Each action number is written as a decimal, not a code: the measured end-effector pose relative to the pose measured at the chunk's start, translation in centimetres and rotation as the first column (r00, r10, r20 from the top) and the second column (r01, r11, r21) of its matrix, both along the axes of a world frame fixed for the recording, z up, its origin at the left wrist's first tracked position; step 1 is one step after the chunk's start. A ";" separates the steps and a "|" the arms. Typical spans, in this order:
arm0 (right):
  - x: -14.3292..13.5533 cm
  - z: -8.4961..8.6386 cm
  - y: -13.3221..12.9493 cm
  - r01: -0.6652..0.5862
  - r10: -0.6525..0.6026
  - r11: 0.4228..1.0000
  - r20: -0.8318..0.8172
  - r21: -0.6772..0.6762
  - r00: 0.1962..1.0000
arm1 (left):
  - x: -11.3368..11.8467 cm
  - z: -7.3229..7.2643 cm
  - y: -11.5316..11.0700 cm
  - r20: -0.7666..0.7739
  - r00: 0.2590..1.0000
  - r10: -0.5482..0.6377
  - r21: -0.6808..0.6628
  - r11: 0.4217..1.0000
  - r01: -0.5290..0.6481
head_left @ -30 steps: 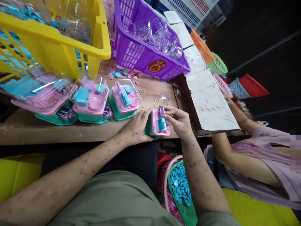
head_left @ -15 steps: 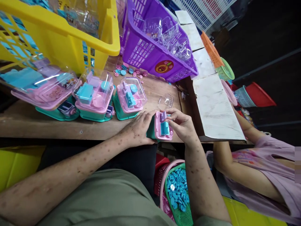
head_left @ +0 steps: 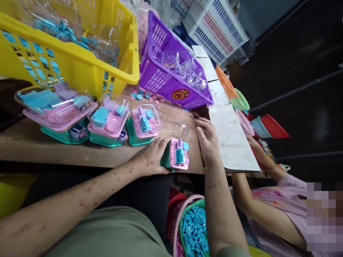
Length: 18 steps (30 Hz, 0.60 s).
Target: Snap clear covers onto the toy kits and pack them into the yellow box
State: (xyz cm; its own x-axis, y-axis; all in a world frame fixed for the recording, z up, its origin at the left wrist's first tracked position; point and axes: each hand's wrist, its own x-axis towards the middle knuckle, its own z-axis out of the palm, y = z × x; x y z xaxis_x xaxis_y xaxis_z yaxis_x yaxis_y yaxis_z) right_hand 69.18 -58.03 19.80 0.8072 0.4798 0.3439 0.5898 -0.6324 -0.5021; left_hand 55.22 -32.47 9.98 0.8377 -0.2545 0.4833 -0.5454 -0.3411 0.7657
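My left hand (head_left: pixel 152 157) is wrapped round the side of a small toy box (head_left: pixel 165 157) at the table's front edge. This box has a teal base and a pink top, bearing a lilac piece, a blue block and a round blue piece (head_left: pixel 185 146). It has no cover on. My right hand (head_left: pixel 208 137) is away from it, beside the cardboard flap, with fingers loosely bent and apart; I see nothing in them. Between the hands and the purple basket lies a clear plastic cover (head_left: pixel 182 129). A similar covered toy box (head_left: pixel 145 123) stands left of my left hand.
Two more covered toy sets (head_left: pixel 108 121) stand further left. Behind are a yellow basket (head_left: pixel 80 59) and a purple basket (head_left: pixel 160 80) with clear parts. Small pink and blue pieces (head_left: pixel 139 96) lie between. White cardboard (head_left: pixel 227 139) borders the right; a co-worker's arm (head_left: pixel 276 210) is beyond.
My right hand has left the toy box and moved up and right to the cardboard edge. A round blue piece now shows on the box top. The view has shifted slightly.
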 end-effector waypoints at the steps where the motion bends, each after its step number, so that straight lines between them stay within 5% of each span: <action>1: 1.5 -0.7 0.3 0.049 -0.047 0.998 0.037 -0.050 0.998 | 0.0 -0.1 0.0 -0.002 1.000 0.008 0.000 1.000 -0.008; 4: 4.5 -1.9 1.6 0.045 -0.053 0.984 -0.043 -0.171 0.998 | 0.1 -0.3 -0.2 -0.009 1.000 0.026 -0.010 1.000 -0.026; 6: 4.5 -0.6 2.1 0.017 -0.023 0.989 -0.038 -0.150 0.999 | 0.1 -0.4 -0.2 -0.005 1.000 0.023 -0.022 0.999 -0.023; 9: 1.3 4.3 2.7 -0.118 0.120 0.991 0.038 -0.071 0.992 | 0.2 -0.6 -0.3 0.005 1.000 0.007 -0.037 0.999 -0.007; 13: -5.6 10.1 4.3 -0.407 0.415 0.901 0.031 -0.150 0.909 | 0.3 -0.5 -0.4 -0.022 1.000 0.016 -0.057 0.998 -0.017; 15: -8.1 10.2 5.3 -0.424 0.447 0.865 0.029 -0.270 0.894 | 0.3 -0.4 -0.4 -0.045 0.999 0.021 -0.048 0.999 -0.024; 18: -9.6 8.1 5.8 -0.388 0.435 0.839 0.043 -0.382 0.899 | 0.3 -0.3 -0.3 -0.053 0.998 0.015 -0.041 0.999 -0.018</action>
